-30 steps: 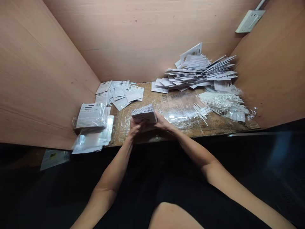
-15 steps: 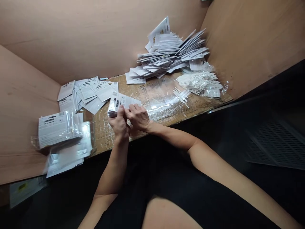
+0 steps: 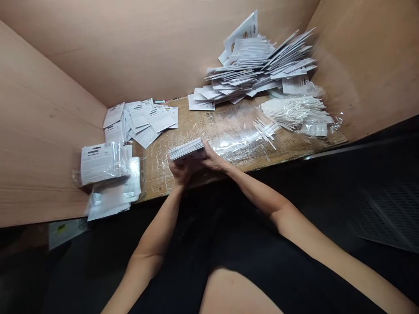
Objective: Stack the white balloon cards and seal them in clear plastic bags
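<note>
Both of my hands hold a thick stack of white printed cards [image 3: 187, 149] just above the near edge of the worn wooden table [image 3: 163, 172]. My left hand [image 3: 179, 171] grips the stack from below and the near side, fingers curled around it. My right hand [image 3: 213, 159] closes on the stack's right end. The stack lies roughly flat, its edges facing me.
A bagged bundle of cards [image 3: 100, 162] and clear bags [image 3: 113, 198] sit at the left edge. Loose cards [image 3: 144, 120] lie behind them. A big heap of cards [image 3: 258, 65] fills the back right, with white sticks [image 3: 293, 113] beside it. Plywood walls enclose the table.
The stack was tilted with its printed face up half a second ago; now it lies flat again between both hands. The view has shifted to the left.
</note>
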Tool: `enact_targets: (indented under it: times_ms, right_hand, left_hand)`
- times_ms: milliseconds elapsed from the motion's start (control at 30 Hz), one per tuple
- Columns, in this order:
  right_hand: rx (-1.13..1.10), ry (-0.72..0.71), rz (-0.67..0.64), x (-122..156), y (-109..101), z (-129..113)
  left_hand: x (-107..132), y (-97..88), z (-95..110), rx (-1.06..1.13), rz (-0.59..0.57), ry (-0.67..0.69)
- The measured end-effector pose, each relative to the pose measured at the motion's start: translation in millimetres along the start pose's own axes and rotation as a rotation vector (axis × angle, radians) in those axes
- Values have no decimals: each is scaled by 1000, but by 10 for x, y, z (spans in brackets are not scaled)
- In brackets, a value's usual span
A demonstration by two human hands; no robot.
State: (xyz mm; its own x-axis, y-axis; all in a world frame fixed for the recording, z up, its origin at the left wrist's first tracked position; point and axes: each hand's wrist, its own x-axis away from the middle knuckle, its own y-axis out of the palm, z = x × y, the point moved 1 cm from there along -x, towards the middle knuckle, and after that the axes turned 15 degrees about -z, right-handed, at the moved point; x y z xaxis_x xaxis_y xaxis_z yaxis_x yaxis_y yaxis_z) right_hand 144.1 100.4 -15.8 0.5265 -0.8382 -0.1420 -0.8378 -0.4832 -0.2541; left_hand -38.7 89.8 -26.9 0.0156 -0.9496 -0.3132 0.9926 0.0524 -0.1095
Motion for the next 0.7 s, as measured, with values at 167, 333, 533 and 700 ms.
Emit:
enact_targets:
  times_ms: [167, 333, 533, 700]
  right_hand:
    - [100, 106, 119, 675, 23, -174]
    - [-80, 195, 610, 1718, -109, -215]
    - [-395, 265, 983, 2684, -212, -139]
    - [-731, 353, 799, 2722, 84, -152]
  left_hand:
    - [133, 193, 223, 147, -187, -53]
    - [-239, 686, 386, -171, -779, 37]
    - [-24, 652, 232, -981, -1217, 223]
    - [758, 38, 214, -968, -1145, 266]
